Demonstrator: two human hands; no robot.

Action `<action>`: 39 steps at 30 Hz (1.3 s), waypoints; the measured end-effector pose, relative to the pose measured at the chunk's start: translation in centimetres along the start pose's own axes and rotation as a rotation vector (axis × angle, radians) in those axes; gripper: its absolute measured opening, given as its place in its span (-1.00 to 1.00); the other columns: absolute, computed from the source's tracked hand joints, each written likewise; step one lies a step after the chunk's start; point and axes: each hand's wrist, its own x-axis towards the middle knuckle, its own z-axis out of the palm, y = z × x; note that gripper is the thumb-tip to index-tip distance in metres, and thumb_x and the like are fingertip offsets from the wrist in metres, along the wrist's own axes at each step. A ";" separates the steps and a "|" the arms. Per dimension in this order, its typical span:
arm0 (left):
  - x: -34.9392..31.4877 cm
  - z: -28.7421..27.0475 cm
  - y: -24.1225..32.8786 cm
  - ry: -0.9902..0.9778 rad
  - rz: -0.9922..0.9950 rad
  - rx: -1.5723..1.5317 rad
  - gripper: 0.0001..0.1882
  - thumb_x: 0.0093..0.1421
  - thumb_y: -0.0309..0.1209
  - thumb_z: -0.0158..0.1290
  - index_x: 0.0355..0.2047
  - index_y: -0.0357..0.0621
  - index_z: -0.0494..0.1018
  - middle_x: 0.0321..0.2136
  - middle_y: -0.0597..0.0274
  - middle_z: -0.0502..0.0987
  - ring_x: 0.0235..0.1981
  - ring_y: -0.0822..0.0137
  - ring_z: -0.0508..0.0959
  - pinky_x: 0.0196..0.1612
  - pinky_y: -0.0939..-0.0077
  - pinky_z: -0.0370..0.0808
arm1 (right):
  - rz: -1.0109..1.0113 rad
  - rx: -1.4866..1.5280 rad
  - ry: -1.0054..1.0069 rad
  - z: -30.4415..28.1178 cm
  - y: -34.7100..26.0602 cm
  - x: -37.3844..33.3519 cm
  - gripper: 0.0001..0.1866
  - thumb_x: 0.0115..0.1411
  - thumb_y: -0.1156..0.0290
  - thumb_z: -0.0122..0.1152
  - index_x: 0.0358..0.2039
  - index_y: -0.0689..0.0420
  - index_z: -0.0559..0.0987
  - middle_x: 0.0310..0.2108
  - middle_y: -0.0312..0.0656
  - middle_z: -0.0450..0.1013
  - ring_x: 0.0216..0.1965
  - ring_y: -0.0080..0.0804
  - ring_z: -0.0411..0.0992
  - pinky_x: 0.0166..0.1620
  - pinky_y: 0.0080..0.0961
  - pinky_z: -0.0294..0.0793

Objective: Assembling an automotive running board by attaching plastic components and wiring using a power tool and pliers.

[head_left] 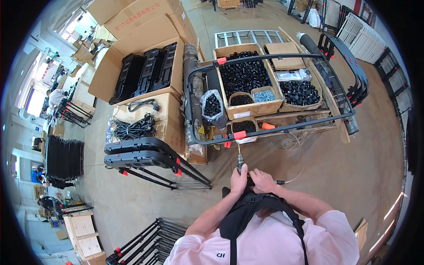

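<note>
Both hands are on a power screwdriver (240, 162), close in front of my body. My left hand (239, 181) is closed around its barrel, and my right hand (262, 180) grips behind it, where the handle is mostly hidden. A thin hose runs off from beside the right hand. The long bit points away from me, toward a red plastic piece (240, 135) on the near bar of a black tubular frame (276, 134). Whether the tip touches it is too small to tell. The frame lies across the boxes, with another red piece (221, 61) on its far bar.
Beneath the frame stand a box of black plastic parts (245, 77), a tray of screws (264, 96) and a bag of small black parts (212, 106). To the left are a carton (104, 77) of black panels, bundled cables (134, 126) and folded black frames (141, 152). People work far left.
</note>
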 end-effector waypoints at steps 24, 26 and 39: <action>2.1 1.8 1.8 0.047 0.013 0.037 -0.37 0.42 0.13 0.08 -0.05 -0.33 0.54 -0.21 -0.13 0.65 -0.13 0.01 0.64 0.00 0.11 0.52 | 0.026 0.082 0.105 -3.5 0.8 0.9 -0.09 -0.07 0.36 0.52 0.27 0.38 0.30 -0.13 0.28 0.60 -0.08 0.24 0.61 0.01 -0.01 0.61; 2.7 1.8 1.5 0.022 0.004 0.050 -0.35 0.42 0.15 0.07 -0.04 -0.34 0.53 -0.19 -0.18 0.65 -0.09 -0.05 0.65 0.02 0.08 0.52 | 0.035 0.067 0.102 -3.5 0.9 1.0 -0.06 -0.08 0.35 0.52 0.29 0.39 0.28 -0.12 0.29 0.60 -0.08 0.24 0.61 0.01 -0.01 0.61; 3.9 2.1 1.8 0.036 0.021 0.097 -0.33 0.40 0.17 0.07 0.00 -0.33 0.52 -0.15 -0.25 0.65 -0.05 -0.14 0.66 0.04 0.03 0.52 | 0.034 0.016 0.016 -4.0 1.3 2.4 -0.32 -0.05 0.40 0.45 0.11 0.26 0.42 -0.09 0.14 0.49 -0.05 0.24 0.55 0.02 0.07 0.57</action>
